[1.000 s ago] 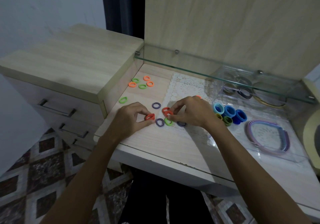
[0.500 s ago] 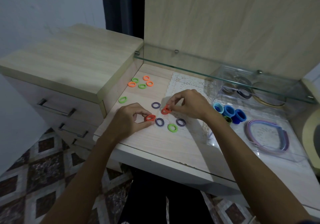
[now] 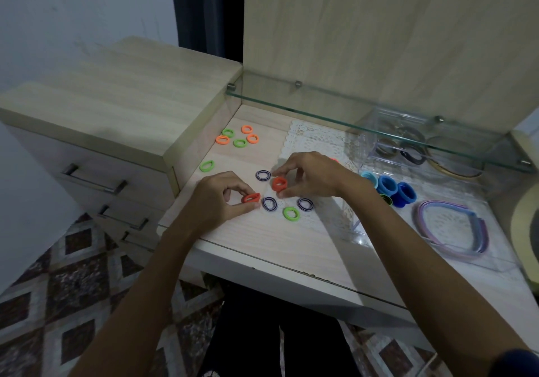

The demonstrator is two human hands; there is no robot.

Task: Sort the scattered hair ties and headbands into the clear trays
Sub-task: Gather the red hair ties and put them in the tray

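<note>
Orange tie mostly behind right hand; far tray's contents glass-blurred.

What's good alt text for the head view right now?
Over a pale wood desk, a person's left hand and right hand each pinch a red-orange hair tie. Green, orange and dark ties lie scattered; blue ties and headbands sit in clear trays at right.

Surface: your pale wood vanity top.
On it: lace mat, loose green/orange/navy hair ties, clear trays at right.
</note>
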